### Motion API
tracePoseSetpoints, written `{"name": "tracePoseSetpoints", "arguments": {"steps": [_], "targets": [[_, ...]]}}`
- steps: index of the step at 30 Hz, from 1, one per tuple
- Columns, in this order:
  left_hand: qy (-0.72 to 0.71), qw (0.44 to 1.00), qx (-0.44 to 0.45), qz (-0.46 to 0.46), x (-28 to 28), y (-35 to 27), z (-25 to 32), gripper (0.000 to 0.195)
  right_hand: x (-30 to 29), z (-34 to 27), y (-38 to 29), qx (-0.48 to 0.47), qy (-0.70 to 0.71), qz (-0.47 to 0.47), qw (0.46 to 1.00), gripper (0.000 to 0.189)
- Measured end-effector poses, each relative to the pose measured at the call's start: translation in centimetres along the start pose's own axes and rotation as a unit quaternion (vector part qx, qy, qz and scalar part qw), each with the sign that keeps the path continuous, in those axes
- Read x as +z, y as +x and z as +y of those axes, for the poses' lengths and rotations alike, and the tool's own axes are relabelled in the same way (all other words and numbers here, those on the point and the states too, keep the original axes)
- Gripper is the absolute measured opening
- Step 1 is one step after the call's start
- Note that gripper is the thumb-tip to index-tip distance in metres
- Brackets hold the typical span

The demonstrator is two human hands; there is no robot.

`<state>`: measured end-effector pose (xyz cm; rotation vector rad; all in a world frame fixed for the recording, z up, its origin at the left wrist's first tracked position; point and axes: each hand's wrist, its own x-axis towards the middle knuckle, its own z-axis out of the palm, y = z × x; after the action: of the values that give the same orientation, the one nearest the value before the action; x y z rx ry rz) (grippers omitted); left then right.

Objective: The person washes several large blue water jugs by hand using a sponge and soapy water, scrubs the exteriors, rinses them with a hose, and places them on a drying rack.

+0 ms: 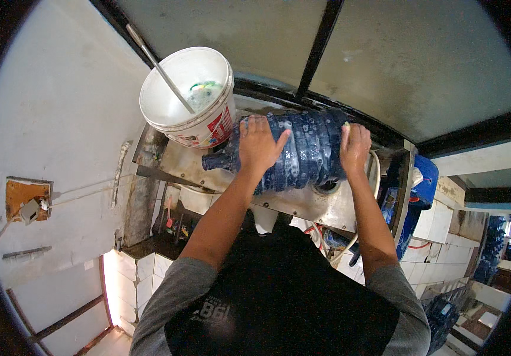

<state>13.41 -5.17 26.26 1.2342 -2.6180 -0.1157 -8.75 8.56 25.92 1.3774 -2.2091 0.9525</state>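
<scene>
A blue ribbed plastic water jug (304,142), streaked with soap suds, lies on its side on a metal counter (255,205). Its neck points left. My left hand (259,144) is spread over the jug's shoulder, thumb apart, gripping it from above. At the base end, my right hand (355,147) presses against the jug with fingers curled. A small yellow-green bit, perhaps of a scrubbing pad, peeks out at the right fingertips; most of it is hidden. Below the base, a round hole (326,186) shows in the counter.
A white plastic bucket (184,127) with suds and a green item inside stands behind the jug's neck. A metal rod (159,69) leans in it. A pale hose (376,178) curves past the counter's right end, near a blue container (425,180). Dark-framed panes (393,66) rise behind.
</scene>
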Motion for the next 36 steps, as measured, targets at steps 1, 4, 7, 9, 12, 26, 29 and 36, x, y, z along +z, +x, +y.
{"name": "tracePoseSetpoints", "arguments": {"steps": [1,4,7,9,12,26,29,36], "targets": [[0.006,1.000,0.000,-0.015,-0.4,0.2,0.2,0.080,0.8,0.5,0.1,0.008,0.012,0.037,0.999,0.016],[0.003,0.999,0.017,0.039,0.7,0.6,-0.7,0.075,3.5,-2.2,0.5,0.009,0.032,0.009,0.999,0.012],[-0.023,0.999,-0.005,-0.039,0.2,1.5,-0.5,0.075,6.0,-9.1,-1.3,-0.010,0.068,-0.019,0.997,0.019],[-0.030,0.999,-0.010,-0.031,0.9,1.5,-1.2,0.073,3.9,-11.4,-3.4,-0.016,0.040,-0.072,0.996,0.035],[-0.034,0.999,0.006,-0.008,0.3,1.1,-1.1,0.069,1.3,-6.5,-5.7,-0.060,-0.057,-0.128,0.988,0.036],[-0.036,0.999,-0.004,-0.017,-0.2,0.9,-0.8,0.067,0.9,-5.2,-5.8,-0.100,0.099,-0.095,0.985,0.033],[-0.030,0.999,-0.001,-0.015,0.1,1.0,-0.4,0.066,-0.4,0.4,-10.2,-0.048,0.037,0.000,0.998,0.034],[-0.044,0.998,-0.004,-0.036,-0.8,0.8,-0.1,0.066,0.8,-1.7,-1.7,0.160,0.106,0.071,0.979,0.029]]}}
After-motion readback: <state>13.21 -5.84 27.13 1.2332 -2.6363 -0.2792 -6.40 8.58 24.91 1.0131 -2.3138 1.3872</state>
